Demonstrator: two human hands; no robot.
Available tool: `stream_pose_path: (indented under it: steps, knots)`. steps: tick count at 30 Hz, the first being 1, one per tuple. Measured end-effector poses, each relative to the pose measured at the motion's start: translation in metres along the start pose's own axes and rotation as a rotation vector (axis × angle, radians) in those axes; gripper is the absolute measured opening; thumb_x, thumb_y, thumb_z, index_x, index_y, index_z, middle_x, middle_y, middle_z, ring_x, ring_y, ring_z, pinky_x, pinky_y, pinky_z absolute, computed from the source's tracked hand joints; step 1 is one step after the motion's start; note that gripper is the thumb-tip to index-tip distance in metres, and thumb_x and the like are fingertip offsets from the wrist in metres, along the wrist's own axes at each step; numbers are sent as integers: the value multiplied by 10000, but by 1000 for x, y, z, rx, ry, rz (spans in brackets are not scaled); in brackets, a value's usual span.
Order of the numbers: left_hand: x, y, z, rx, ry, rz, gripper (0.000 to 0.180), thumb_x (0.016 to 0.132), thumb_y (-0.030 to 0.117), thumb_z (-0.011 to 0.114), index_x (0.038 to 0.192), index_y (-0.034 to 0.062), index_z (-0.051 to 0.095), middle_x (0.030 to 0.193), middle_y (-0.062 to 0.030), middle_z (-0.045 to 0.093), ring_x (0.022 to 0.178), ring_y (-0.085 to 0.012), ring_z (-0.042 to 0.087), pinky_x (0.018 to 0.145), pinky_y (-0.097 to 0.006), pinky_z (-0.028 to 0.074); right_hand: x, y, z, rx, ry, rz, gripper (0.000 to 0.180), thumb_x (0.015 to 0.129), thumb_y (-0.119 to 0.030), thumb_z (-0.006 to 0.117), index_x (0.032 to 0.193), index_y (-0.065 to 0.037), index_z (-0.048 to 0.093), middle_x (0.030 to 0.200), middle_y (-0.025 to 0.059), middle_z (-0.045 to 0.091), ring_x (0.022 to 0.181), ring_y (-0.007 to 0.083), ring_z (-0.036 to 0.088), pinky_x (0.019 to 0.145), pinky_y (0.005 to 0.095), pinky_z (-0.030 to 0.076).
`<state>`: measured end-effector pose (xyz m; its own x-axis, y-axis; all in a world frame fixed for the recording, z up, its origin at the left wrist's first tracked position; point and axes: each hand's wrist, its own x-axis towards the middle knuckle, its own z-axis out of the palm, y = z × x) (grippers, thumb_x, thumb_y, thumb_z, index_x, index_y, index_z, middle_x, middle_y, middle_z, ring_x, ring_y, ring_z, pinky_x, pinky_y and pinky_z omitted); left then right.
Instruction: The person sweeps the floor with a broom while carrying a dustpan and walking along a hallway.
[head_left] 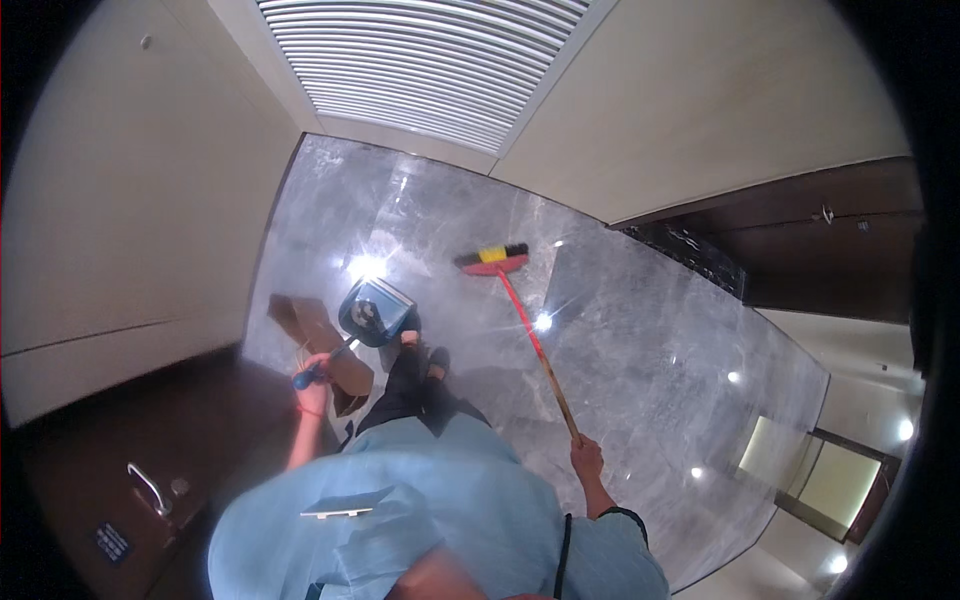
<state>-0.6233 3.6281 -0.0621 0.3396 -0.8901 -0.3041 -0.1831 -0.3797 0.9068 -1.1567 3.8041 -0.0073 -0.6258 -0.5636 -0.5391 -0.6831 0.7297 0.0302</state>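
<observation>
My right hand [587, 458] is closed around the upper end of a broom's long handle [540, 350], red towards the head and wood-coloured near my grip. Its red head with black and yellow bristles [493, 258] is out ahead of me at floor level. On the left, my left hand [316, 376] grips the blue-ended handle of a blue dustpan [352, 296]. Some greyish debris [368, 313] lies in the pan, just ahead of my feet. Brown cardboard [350, 372] is right beside my left hand; whether my fingers also touch it I cannot tell.
Grey marbled tile floor [620, 330] reflects the ceiling lights. A beige wall panel [140, 200] and a dark brown door with a metal handle [150, 490] stand at left. Ahead is a white louvred grille [430, 60]; another dark door [830, 240] is at right.
</observation>
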Motion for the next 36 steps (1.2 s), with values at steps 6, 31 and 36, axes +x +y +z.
stream_pose_path:
  steps: [6,31,36]
  knots:
    - [57,-8,17,-64,-50,-3,115,850,99,523,856,60,631,663,2,569,574,-57,507,486,-216,412,67,-121,38,74,-27,-368,292,832,-329,476,1049,-169,588,893,162,616,838,357,584,718,442,461]
    - [50,55,174,185,-323,92,255,716,-34,432,875,37,619,785,-42,609,766,-119,557,718,-248,437,224,23,-2,218,38,-218,303,780,-329,510,926,-101,646,769,178,625,729,319,608,655,418,473]
    - [27,19,232,74,-333,4,226,747,2,453,889,28,627,755,-24,601,692,-89,540,624,-241,444,227,118,-24,274,-21,-143,226,809,-224,513,907,-72,648,515,83,518,468,193,526,442,356,433]
